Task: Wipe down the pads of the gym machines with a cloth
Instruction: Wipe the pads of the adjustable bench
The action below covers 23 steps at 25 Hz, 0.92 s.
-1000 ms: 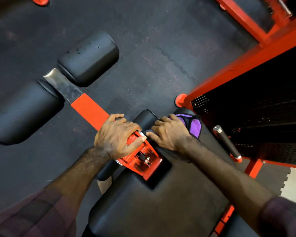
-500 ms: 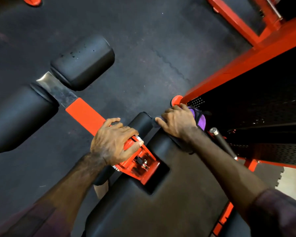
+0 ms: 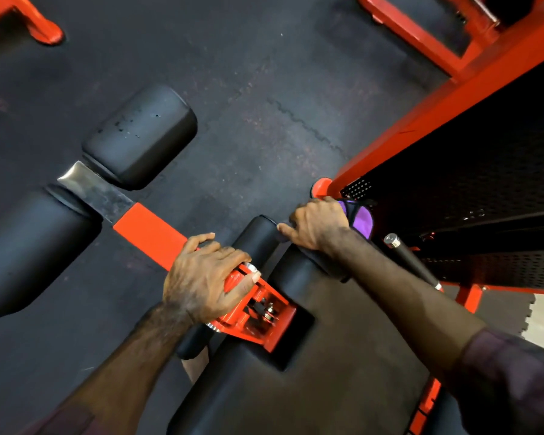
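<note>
Right hand (image 3: pixel 319 222) is curled over the far edge of the seat pad (image 3: pixel 311 372), fingers bunched on the purple cloth (image 3: pixel 361 218), thumb out along the pad's front lip. The cloth is trapped between palm and pad at the pad's far right corner, just beside the red frame upright (image 3: pixel 446 120); only a purple wad with a dark trim shows past the knuckles.

Left hand (image 3: pixel 204 277) is wrapped around the red lever arm (image 3: pixel 151 230) at the pivot bracket (image 3: pixel 258 312), thumb across the top. Looks like bracing, not wiping.

Handling, my read:
- Cloth: light, limp, bunches easily. Keep it balled under the palm and press flat so it doesn't ride up.
- Seat pad: firm foam under smooth black vinyl, slightly glossy, likely slick when damp. It's fixed, so nothing needs lifting.
- Lever arm probably swings, hence the hold.

Further out, two black roller pads (image 3: pixel 142 136) sit on either side of the arm's steel end, the nearer one showing specks. They're matte and cylindrical, so wrap the cloth around them. Small knee roller (image 3: pixel 258 237) sits between the hands.
</note>
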Each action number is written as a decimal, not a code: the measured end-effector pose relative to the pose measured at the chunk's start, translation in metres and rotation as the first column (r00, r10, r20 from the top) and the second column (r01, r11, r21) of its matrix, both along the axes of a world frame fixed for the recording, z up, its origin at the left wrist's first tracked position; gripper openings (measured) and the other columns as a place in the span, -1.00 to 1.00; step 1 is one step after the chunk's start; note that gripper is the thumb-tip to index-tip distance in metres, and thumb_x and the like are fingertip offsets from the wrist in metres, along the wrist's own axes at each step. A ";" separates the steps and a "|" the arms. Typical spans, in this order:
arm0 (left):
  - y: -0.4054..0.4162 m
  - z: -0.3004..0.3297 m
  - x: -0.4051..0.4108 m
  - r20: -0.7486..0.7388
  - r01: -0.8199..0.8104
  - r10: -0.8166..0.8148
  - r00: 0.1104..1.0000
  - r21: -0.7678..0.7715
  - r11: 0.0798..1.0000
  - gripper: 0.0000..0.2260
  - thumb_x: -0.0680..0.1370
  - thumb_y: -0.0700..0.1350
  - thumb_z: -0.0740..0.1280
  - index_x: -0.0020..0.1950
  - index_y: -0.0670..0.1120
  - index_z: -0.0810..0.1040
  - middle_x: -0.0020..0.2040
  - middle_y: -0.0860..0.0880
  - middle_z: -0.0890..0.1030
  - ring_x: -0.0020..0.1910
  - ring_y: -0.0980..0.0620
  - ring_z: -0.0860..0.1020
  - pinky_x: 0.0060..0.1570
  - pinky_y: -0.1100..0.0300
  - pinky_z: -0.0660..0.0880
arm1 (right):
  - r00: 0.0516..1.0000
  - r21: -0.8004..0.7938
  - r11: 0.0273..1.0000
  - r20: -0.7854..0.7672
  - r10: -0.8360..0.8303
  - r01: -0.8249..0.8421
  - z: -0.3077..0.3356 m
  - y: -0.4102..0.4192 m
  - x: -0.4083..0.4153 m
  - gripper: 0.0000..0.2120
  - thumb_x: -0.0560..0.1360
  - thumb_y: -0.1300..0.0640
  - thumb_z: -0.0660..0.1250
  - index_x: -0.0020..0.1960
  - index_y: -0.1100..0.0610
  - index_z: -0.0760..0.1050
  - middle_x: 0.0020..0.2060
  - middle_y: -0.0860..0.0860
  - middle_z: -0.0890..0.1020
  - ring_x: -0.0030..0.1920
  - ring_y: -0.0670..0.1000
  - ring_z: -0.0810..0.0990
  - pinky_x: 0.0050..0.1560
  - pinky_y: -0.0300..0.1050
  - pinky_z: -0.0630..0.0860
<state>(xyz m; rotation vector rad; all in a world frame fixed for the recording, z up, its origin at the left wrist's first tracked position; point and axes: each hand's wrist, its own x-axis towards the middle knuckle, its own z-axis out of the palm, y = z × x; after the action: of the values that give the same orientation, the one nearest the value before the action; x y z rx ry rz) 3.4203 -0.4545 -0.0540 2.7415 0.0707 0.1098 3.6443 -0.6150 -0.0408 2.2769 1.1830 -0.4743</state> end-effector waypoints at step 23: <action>-0.084 0.019 0.064 -0.064 0.360 -0.360 0.931 -0.024 0.933 -0.65 0.71 0.13 0.22 0.44 0.06 0.55 0.46 0.10 0.51 0.41 0.02 0.50 0.28 -0.01 0.48 | 0.647 0.623 0.377 -0.284 -0.707 0.685 -0.020 -0.155 -0.026 -0.27 0.55 -0.54 -0.09 0.13 -0.02 0.59 0.06 0.02 0.71 0.13 0.18 0.65 0.12 0.14 0.51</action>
<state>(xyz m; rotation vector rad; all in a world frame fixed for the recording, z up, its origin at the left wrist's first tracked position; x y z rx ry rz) 3.4840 -0.5381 -0.0354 2.6939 -0.4116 -0.0851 3.6184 -0.7697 -0.0611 3.4397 0.2460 -0.2884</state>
